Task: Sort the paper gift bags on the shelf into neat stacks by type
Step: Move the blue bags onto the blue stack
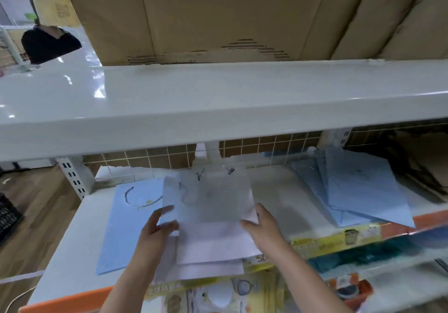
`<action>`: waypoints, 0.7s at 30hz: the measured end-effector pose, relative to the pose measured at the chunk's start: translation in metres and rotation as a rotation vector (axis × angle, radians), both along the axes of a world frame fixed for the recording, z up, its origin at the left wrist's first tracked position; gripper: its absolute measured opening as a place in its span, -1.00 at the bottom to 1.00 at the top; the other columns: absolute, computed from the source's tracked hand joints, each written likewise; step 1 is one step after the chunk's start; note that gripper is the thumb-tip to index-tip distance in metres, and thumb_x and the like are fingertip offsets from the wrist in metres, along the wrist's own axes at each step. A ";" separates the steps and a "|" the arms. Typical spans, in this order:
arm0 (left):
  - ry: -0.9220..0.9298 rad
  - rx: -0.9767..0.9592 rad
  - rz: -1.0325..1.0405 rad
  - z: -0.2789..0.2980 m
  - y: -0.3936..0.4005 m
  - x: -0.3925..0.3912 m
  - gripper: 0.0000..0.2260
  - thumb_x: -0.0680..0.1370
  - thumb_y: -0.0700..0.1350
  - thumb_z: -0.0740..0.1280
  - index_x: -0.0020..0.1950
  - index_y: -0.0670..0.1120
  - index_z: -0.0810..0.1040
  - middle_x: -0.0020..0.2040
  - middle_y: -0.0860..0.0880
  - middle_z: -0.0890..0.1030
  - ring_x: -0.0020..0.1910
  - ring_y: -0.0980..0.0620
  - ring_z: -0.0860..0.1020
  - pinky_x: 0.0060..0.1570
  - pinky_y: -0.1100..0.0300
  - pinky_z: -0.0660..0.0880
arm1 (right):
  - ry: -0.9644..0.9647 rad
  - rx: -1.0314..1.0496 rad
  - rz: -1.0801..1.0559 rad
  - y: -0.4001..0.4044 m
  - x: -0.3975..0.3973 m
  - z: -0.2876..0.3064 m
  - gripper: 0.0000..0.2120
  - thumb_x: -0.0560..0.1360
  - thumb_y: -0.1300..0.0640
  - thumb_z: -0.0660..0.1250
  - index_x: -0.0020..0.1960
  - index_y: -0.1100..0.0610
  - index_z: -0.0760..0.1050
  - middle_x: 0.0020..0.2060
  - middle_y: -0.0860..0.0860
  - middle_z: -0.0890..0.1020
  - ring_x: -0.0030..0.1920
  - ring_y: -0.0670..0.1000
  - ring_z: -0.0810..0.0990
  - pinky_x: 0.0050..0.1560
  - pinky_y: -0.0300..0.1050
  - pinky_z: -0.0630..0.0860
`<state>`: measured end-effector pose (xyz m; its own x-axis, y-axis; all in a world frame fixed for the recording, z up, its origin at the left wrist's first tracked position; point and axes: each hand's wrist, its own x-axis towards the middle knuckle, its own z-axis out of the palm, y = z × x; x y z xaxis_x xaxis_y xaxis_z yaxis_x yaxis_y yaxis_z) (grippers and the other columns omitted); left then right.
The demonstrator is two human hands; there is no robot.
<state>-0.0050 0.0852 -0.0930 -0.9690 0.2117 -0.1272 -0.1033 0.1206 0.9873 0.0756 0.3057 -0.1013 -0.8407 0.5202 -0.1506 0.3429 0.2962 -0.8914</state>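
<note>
We see left hand (155, 230) and right hand (263, 228) each pinching a side edge of a blurred white gift bag (211, 198) above the white bag stack (213, 252), blue bag (121, 225) left of fingers, blue pile (358, 189) far right on the shelf (68, 259).

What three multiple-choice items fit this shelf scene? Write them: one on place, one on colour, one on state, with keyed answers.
1. Where does the light blue bag with the rope handle lie?
A. left of the hands
B. right of them
C. on the top shelf

2. What colour is the fanned pile of bags at the right?
A. red
B. light blue
C. black

3. What are both hands doing?
A. hanging idle
B. gripping white bags
C. pressing the cardboard

A: it lies flat beside the left hand.
B: the sheets look pale blue.
B: the right hand and left hand pinch the bags' edges.
</note>
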 end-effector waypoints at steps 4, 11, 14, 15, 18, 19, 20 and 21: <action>0.010 0.004 0.041 -0.004 0.022 0.002 -0.76 0.56 -0.25 0.26 0.16 0.03 0.50 -0.26 -0.02 0.70 0.00 0.10 0.54 -0.06 0.22 0.37 | 0.032 0.008 -0.045 0.028 0.036 0.019 -0.62 0.60 0.28 0.18 0.40 0.23 0.28 0.07 -0.06 0.33 0.23 0.00 0.39 0.16 -0.26 0.31; 0.005 0.069 0.212 0.001 0.069 0.020 -0.76 0.56 -0.21 0.28 0.20 0.03 0.47 -0.37 0.10 0.67 -0.04 -0.02 0.54 -0.19 0.15 0.34 | 0.188 -0.096 -0.208 0.099 0.086 0.020 -0.73 0.56 0.33 0.21 0.14 0.01 0.42 0.01 -0.14 0.55 -0.04 -0.21 0.52 -0.17 -0.48 0.41; 0.002 0.109 0.231 0.009 0.096 0.038 -0.74 0.56 -0.20 0.29 0.22 0.04 0.48 -0.18 -0.04 0.69 -0.13 0.02 0.51 -0.23 0.21 0.34 | 0.251 -0.150 -0.262 0.135 0.113 0.024 -0.72 0.54 0.33 0.24 0.11 -0.02 0.44 0.03 -0.15 0.55 0.06 -0.11 0.52 0.00 -0.29 0.40; -0.005 0.117 0.230 0.011 0.106 0.046 -0.74 0.54 -0.19 0.30 0.18 0.08 0.50 -0.06 -0.09 0.67 -0.09 -0.03 0.52 -0.20 0.17 0.37 | 0.262 -0.166 -0.278 0.149 0.123 0.025 -0.74 0.54 0.33 0.24 0.05 -0.01 0.48 -0.02 -0.11 0.58 0.02 -0.06 0.54 -0.05 -0.25 0.41; 0.027 0.121 0.239 0.017 0.138 0.070 -0.74 0.48 -0.19 0.38 0.08 0.12 0.52 0.16 0.03 0.58 0.03 -0.08 0.51 -0.04 0.06 0.39 | 0.312 -0.180 -0.321 0.188 0.152 0.032 -0.77 0.53 0.34 0.24 -0.03 0.01 0.50 -0.11 0.00 0.60 -0.08 0.02 0.54 -0.14 -0.19 0.40; 0.034 0.127 0.243 0.017 0.150 0.078 -0.71 0.48 -0.21 0.38 0.11 0.10 0.50 0.08 0.08 0.61 0.00 -0.04 0.51 -0.04 0.09 0.39 | 0.320 -0.185 -0.328 0.202 0.162 0.034 -0.77 0.54 0.34 0.24 -0.03 0.01 0.50 -0.12 0.00 0.60 -0.10 0.01 0.54 -0.14 -0.19 0.41; 0.040 0.134 0.241 0.017 0.163 0.086 -0.71 0.50 -0.24 0.35 0.13 0.07 0.47 -0.09 0.14 0.67 -0.07 0.03 0.53 -0.10 0.15 0.40 | 0.327 -0.188 -0.335 0.216 0.171 0.034 -0.77 0.54 0.33 0.23 -0.02 0.02 0.51 -0.13 0.01 0.61 -0.11 0.02 0.55 -0.14 -0.18 0.42; 0.033 0.148 0.241 0.017 0.176 0.094 -0.72 0.52 -0.27 0.32 0.13 0.06 0.45 -0.29 0.21 0.66 -0.14 0.10 0.55 -0.17 0.22 0.42 | 0.326 -0.185 -0.338 0.231 0.181 0.034 -0.78 0.54 0.33 0.23 -0.02 0.02 0.51 -0.14 0.03 0.62 -0.12 0.03 0.55 -0.13 -0.16 0.44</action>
<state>0.0893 0.2616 -0.0764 -0.9968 -0.0110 -0.0796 -0.0790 -0.0488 0.9957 0.2565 0.5364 -0.0677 -0.6483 0.7610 -0.0238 0.0877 0.0436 -0.9952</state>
